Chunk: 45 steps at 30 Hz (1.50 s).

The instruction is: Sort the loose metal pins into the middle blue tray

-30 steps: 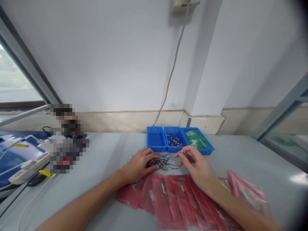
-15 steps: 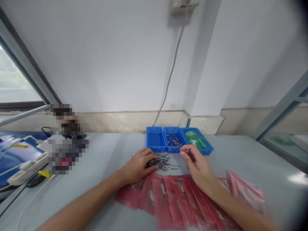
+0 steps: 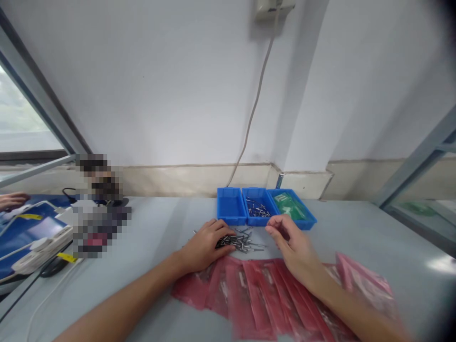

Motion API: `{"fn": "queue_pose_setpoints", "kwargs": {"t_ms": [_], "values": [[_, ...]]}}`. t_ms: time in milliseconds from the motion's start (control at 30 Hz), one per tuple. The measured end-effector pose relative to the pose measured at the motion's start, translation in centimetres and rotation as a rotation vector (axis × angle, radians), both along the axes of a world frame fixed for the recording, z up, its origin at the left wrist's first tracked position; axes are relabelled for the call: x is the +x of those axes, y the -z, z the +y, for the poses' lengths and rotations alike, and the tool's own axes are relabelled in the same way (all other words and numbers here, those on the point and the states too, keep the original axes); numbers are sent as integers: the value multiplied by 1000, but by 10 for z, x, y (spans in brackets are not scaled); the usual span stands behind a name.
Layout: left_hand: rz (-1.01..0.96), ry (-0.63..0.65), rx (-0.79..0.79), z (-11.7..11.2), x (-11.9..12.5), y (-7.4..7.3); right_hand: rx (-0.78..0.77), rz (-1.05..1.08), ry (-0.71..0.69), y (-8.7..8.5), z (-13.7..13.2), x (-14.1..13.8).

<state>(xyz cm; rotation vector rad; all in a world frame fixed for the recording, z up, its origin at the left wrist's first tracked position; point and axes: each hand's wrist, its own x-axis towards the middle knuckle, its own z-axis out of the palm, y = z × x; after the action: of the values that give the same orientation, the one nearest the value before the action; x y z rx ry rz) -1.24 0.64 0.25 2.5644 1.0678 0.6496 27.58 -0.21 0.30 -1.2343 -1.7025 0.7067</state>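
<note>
The right hand (image 3: 294,247) has drawn slightly back from the middle blue tray (image 3: 257,207). On the desk (image 3: 149,223), pink bags (image 3: 256,294) fan out under both forearms. Some pins lie in that tray; most sit in the pile of pins (image 3: 242,242) under the relaxed left hand (image 3: 204,247). The right fingertips (image 3: 270,230) pinch together, on what I cannot tell.
</note>
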Motion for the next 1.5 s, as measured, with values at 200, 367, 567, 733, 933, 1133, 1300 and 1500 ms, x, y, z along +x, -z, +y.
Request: {"fn": "queue_pose_setpoints", "kwargs": {"t_ms": [200, 367, 567, 733, 933, 1133, 1300, 1500], "values": [[-14, 8, 2, 0, 0, 1, 22, -12, -5, 1, 0, 1], [1, 4, -1, 0, 0, 1, 28, -6, -2, 2, 1, 1], [-6, 0, -6, 0, -1, 2, 66, -25, 16, 3, 0, 1], [-16, -4, -3, -1, -1, 1, 83, -49, 11, 2, 0, 0], [-5, 1, -4, 0, -1, 1, 82, -30, 28, 0, 0, -1], [-9, 10, -5, -1, -1, 0, 48, 39, 21, -3, 1, -2], [-23, 10, -1, -1, -1, 0, 17, 30, 22, -3, 1, -2], [-17, 10, -10, 0, -1, 1, 26, 35, 20, -6, -2, -3]]}}
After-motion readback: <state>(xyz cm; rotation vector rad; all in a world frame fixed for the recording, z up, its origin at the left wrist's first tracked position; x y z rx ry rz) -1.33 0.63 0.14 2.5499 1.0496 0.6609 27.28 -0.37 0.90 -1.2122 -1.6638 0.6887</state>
